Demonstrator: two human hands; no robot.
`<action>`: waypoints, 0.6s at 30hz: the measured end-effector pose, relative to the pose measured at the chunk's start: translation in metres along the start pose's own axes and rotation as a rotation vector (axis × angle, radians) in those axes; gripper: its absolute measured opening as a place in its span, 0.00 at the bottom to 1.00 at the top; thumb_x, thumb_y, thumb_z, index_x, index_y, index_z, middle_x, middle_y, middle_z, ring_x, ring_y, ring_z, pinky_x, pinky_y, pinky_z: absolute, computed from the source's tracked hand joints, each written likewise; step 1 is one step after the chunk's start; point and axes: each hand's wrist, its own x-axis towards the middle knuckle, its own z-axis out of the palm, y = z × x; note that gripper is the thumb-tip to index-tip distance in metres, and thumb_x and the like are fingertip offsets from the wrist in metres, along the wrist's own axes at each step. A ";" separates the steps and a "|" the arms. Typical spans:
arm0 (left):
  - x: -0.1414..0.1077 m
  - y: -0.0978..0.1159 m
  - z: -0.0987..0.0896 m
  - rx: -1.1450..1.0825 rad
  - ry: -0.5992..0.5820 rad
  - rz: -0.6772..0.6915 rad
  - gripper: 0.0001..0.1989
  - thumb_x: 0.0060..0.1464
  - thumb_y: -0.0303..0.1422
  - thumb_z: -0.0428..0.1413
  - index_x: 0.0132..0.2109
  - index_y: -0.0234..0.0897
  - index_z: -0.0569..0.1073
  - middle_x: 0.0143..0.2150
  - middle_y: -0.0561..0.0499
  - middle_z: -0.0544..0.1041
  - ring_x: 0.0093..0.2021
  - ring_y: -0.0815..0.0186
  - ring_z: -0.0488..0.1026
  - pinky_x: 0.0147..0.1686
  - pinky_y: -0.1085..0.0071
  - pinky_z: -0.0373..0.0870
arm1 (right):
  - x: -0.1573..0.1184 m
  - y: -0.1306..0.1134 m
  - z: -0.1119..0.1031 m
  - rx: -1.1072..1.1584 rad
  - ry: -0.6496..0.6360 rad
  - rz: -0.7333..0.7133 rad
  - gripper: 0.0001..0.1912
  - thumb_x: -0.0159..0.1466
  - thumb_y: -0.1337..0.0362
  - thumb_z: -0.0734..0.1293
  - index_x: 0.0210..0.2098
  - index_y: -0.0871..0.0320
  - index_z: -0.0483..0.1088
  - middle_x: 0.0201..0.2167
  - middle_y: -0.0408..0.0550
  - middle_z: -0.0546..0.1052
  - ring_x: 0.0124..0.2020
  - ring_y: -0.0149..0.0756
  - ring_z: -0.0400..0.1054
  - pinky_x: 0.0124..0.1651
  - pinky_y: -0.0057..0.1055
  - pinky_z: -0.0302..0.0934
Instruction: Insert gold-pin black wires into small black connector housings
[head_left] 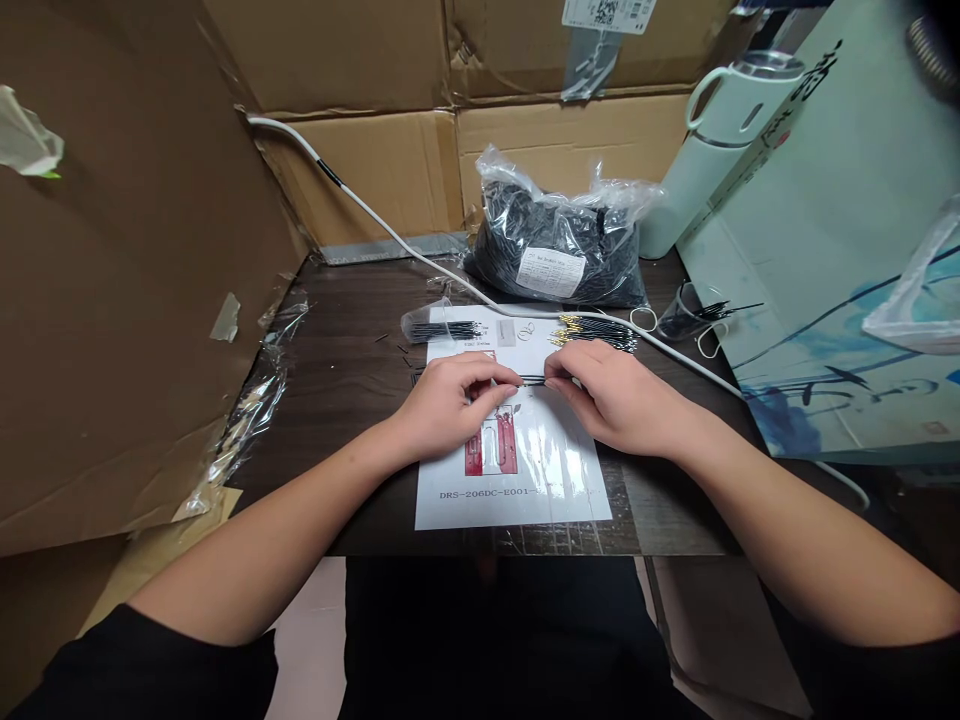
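Evenly, both forearms reach in from the lower corners and slope toward each other, wrists low, so the hands meet above a sheet of white paper (442, 505). The left hand (448, 402) curls with thumb and forefinger brought together, and its grip is closed on thin black wires (533, 379). The right hand (619, 400) bends down from the wrist, knuckles raised, its grip pinching the same wires at the other side. They span the small gap between the fingertips, over the upper part of the paper.

The paper looks glossy, with a red printed picture and dark lettering. Beyond the left hand, a clear plastic cup (417, 322) lies on its side, slim dark strands poking from its mouth; beyond the right hand is a bundle (600, 332) of wires with gold and silvery ends. Behind sits a crinkled, see-through bag (559, 240) packed with black pieces, beside a smooth pale-green flask (694, 180). The table (337, 400) is dark, wood-grained.
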 end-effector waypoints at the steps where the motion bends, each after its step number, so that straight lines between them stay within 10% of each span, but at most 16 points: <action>1: 0.000 0.000 0.000 0.005 0.001 0.008 0.08 0.70 0.31 0.61 0.48 0.39 0.87 0.44 0.48 0.86 0.42 0.62 0.79 0.43 0.65 0.71 | 0.000 0.000 0.001 0.015 0.013 -0.006 0.06 0.77 0.67 0.61 0.44 0.56 0.68 0.37 0.52 0.77 0.38 0.45 0.70 0.45 0.41 0.64; 18: -0.003 0.000 0.002 0.039 0.024 0.014 0.17 0.63 0.34 0.67 0.58 0.37 0.83 0.44 0.49 0.84 0.36 0.65 0.74 0.41 0.65 0.72 | -0.001 0.002 0.014 0.072 0.050 -0.006 0.06 0.79 0.65 0.60 0.44 0.55 0.67 0.38 0.50 0.76 0.37 0.42 0.68 0.44 0.40 0.63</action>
